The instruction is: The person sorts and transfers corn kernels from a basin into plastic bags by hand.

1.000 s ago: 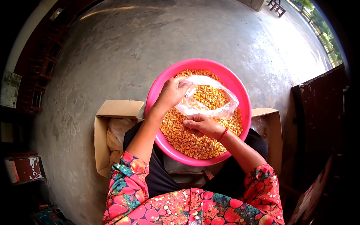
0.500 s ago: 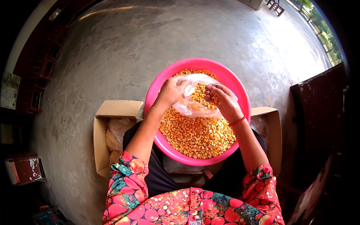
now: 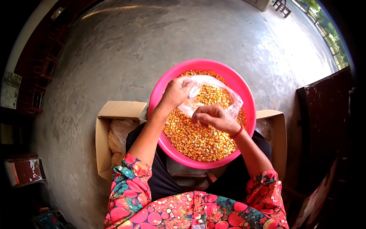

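Plastic bag (image 3: 213, 95) pinched by left hand (image 3: 176, 92); right hand (image 3: 215, 117) cupped.

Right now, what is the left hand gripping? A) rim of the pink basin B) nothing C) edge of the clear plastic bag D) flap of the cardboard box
C: the left hand pinches the edge of the clear plastic bag, holding it open over the corn kernels in the pink basin; its fingers close on the plastic, not on the rim, and the cardboard box lies apart at the side.
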Tool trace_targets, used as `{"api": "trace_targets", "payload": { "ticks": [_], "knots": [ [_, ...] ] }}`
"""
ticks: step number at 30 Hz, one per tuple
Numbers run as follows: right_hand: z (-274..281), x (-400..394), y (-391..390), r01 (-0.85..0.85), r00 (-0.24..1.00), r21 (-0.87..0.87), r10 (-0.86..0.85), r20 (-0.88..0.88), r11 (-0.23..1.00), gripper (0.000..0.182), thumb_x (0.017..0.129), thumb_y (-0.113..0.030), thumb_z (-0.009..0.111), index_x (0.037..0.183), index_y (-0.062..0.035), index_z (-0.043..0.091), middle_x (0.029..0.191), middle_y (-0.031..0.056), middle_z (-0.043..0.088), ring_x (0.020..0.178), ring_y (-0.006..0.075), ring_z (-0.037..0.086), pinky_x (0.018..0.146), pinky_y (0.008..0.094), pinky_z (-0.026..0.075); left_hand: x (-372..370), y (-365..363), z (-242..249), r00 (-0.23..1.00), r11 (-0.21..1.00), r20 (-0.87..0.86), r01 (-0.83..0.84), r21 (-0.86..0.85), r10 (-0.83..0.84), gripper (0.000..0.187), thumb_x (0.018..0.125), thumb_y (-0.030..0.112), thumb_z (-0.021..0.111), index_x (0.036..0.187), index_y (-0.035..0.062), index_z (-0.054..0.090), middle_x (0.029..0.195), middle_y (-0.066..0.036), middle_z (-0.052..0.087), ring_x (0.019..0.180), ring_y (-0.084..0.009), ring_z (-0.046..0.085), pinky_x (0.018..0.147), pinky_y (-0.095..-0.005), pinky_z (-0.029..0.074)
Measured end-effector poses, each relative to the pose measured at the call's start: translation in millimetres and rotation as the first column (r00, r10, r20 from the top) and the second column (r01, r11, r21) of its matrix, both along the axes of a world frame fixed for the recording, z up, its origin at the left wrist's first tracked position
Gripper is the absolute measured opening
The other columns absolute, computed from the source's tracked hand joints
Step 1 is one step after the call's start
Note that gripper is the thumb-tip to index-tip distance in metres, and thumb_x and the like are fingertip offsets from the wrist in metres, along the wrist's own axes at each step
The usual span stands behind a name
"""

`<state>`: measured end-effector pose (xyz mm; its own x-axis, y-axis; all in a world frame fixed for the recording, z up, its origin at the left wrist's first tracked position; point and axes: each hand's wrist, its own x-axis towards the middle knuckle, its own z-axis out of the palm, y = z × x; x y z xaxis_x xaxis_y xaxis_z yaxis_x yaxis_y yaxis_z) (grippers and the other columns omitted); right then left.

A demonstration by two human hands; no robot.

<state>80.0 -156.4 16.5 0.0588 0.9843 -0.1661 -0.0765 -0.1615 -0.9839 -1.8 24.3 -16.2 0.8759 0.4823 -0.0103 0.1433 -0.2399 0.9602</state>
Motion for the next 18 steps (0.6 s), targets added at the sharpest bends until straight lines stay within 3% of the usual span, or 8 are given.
{"api": "trace_targets", "payload": {
  "ticks": [1,3,5,7,11,13,14,18],
  "knots": [
    [0,-9,1,-0.082,0.995,-0.020,0.083,0.050,0.996,0.023,0.094,-0.021,0.053,0.091,-0.0014,0.064,0.083,0.0029,0.063,0.067,0.0085,0.057,0.061,0.0250,0.047,0,0,0,1.000,1.000,-0.001,0.000,0.028,0.000,0.024,0.093,0.016,0.054,0.104,-0.0045,0.061,0.089,-0.002,0.064,0.081,-0.0072,0.057,0.072,-0.0244,0.048],
    [-21,-28,6,-0.147,0.915,0.241,0.039,0.402,0.959,0.019,0.092,-0.018,0.055,0.096,-0.0014,0.064,0.088,0.0096,0.066,0.072,0.0182,0.063,0.066,0.0330,0.050,1,-1,-2,1.000,1.000,0.025,-0.014,0.011,0.014,0.026,0.091,0.018,0.056,0.104,-0.0042,0.062,0.086,-0.007,0.066,0.078,-0.0102,0.060,0.069,-0.0274,0.049],
    [-36,-38,5,-0.201,0.767,0.225,0.010,0.642,0.953,0.021,0.087,-0.012,0.055,0.106,-0.0034,0.060,0.093,0.0147,0.062,0.079,0.0330,0.063,0.071,0.0400,0.050,2,-2,-1,0.998,1.000,0.054,-0.031,-0.005,0.031,0.027,0.089,0.019,0.059,0.104,-0.0038,0.062,0.084,-0.012,0.068,0.074,-0.0131,0.064,0.066,-0.0303,0.051],
    [-52,-50,3,-0.155,0.643,0.230,-0.079,0.762,0.961,0.027,0.086,-0.013,0.055,0.111,-0.0061,0.057,0.095,0.0139,0.059,0.078,0.0335,0.062,0.069,0.0413,0.051,1,-4,6,0.999,1.000,0.031,-0.018,0.003,0.018,0.027,0.089,0.019,0.058,0.104,-0.0041,0.062,0.083,-0.012,0.068,0.074,-0.0129,0.063,0.065,-0.0303,0.051],
    [-52,-57,1,-0.189,0.569,0.087,0.037,0.822,0.978,0.018,0.083,-0.014,0.054,0.100,-0.0057,0.057,0.092,0.0163,0.056,0.073,0.0335,0.062,0.062,0.0434,0.051,2,-5,4,0.998,1.000,0.061,-0.012,-0.020,0.013,0.027,0.090,0.018,0.058,0.104,-0.0044,0.061,0.083,-0.012,0.068,0.073,-0.0126,0.063,0.065,-0.0300,0.051],
    [-50,-60,1,-0.335,0.495,-0.055,0.225,0.839,0.941,0.020,0.086,-0.019,0.053,0.101,-0.0077,0.057,0.092,0.0151,0.056,0.072,0.0320,0.061,0.059,0.0427,0.051,2,-4,1,0.997,1.000,0.079,-0.010,0.026,0.008,0.027,0.090,0.018,0.057,0.105,-0.0041,0.061,0.082,-0.010,0.068,0.070,-0.0117,0.062,0.063,-0.0294,0.050],
    [-56,-62,1,-0.348,0.504,-0.009,0.195,0.841,0.937,0.016,0.086,-0.020,0.053,0.092,-0.0063,0.055,0.084,0.0155,0.057,0.068,0.0334,0.060,0.058,0.0444,0.050,2,-4,3,0.997,1.000,0.079,-0.011,0.026,0.008,0.027,0.090,0.018,0.057,0.105,-0.0041,0.061,0.082,-0.010,0.068,0.070,-0.0117,0.062,0.063,-0.0294,0.050],
    [-65,-64,1,-0.324,0.528,-0.101,0.269,0.806,0.941,0.015,0.085,-0.020,0.053,0.088,-0.0054,0.053,0.074,0.0167,0.057,0.065,0.0353,0.060,0.059,0.0462,0.049,0,-2,9,0.999,0.999,-0.005,0.051,0.010,-0.051,0.025,0.093,0.016,0.054,0.105,-0.0050,0.061,0.091,-0.004,0.066,0.083,-0.0086,0.058,0.075,-0.0250,0.047]
  ]
}}
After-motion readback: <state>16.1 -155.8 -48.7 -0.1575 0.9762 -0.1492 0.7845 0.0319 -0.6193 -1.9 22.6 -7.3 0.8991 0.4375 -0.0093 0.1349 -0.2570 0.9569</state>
